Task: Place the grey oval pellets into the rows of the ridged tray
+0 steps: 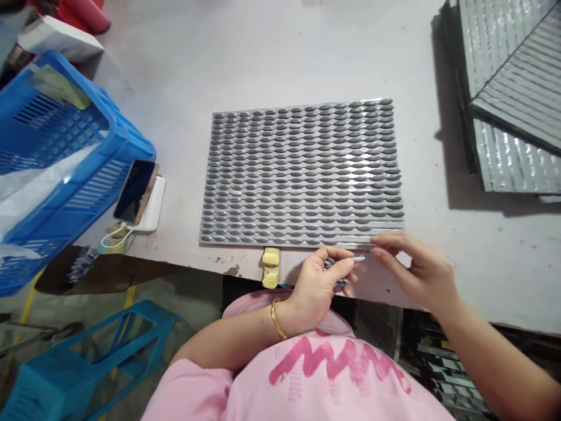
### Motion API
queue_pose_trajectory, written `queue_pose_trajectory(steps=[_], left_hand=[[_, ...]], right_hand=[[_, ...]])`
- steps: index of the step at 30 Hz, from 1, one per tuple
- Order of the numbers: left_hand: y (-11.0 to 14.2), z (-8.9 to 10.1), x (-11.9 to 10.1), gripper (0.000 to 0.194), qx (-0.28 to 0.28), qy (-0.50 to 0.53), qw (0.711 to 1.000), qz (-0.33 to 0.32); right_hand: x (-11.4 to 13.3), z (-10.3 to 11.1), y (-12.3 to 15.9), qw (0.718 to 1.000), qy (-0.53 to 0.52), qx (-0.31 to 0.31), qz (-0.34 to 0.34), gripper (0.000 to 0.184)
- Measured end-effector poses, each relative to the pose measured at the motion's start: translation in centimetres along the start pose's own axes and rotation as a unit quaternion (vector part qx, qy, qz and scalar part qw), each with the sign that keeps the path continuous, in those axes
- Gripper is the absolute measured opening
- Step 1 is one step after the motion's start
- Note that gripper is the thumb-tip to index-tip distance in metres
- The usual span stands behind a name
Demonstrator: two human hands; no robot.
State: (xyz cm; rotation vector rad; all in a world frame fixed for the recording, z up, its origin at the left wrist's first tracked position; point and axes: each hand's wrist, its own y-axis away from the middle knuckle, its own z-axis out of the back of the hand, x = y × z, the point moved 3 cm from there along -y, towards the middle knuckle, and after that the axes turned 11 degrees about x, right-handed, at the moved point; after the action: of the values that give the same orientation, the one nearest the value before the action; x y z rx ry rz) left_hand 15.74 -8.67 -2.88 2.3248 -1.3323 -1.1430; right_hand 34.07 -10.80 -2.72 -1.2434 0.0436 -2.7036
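Note:
A clear plastic blister sheet (302,175) lies flat on the white table, filled with rows of small grey oval pieces. The front rows at its right end look paler and show less grey. My left hand (316,287) is shut on a bunch of grey pieces (335,275), and a thin silvery piece (359,258) sticks out past its fingertips. My right hand (416,270) is just beyond it, with its fingertips at the sheet's near right edge. Nothing shows in its grip.
Stacked clear sheets (512,99) lie at the far right. A blue plastic crate (65,158), a phone (135,192) on a white power bank (154,204) and a yellow sponge block (270,268) are at left. A teal stool (87,362) stands on the floor.

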Motion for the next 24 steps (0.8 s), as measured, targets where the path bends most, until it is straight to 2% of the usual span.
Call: queue_pose_trajectory(steps=[3,7,12,14,20,24], left_hand=[[-0.1,0.1,0.3,0.025,0.002,0.012,1.0,0.0],[-0.2,0.1,0.5,0.024,-0.012,-0.008,1.0,0.01],[-0.1,0.2,0.2,0.025,-0.012,-0.016,0.999,0.029],[0.2,0.3,0.1,0.026,-0.021,0.003,0.999,0.04],[0.9,0.6,0.1,0.024,-0.029,0.029,0.997,0.059],[0.9,0.7,0.4,0.023,-0.015,0.014,0.998,0.063]], right_hand=[[1.2,-1.9,1.8,0.992,-0.12,-0.006,-0.024,0.03],[2.4,-3.5,2.4,0.99,-0.137,-0.038,0.009,0.039],[2.5,-2.4,1.1,0.997,-0.026,0.005,0.072,0.043],[2.0,-1.8,0.2,0.995,0.033,0.002,0.093,0.041],[0.4,-2.0,-1.9,0.97,0.182,0.013,0.162,0.04],[0.2,-2.2,-2.2,0.954,0.241,0.026,0.175,0.036]])
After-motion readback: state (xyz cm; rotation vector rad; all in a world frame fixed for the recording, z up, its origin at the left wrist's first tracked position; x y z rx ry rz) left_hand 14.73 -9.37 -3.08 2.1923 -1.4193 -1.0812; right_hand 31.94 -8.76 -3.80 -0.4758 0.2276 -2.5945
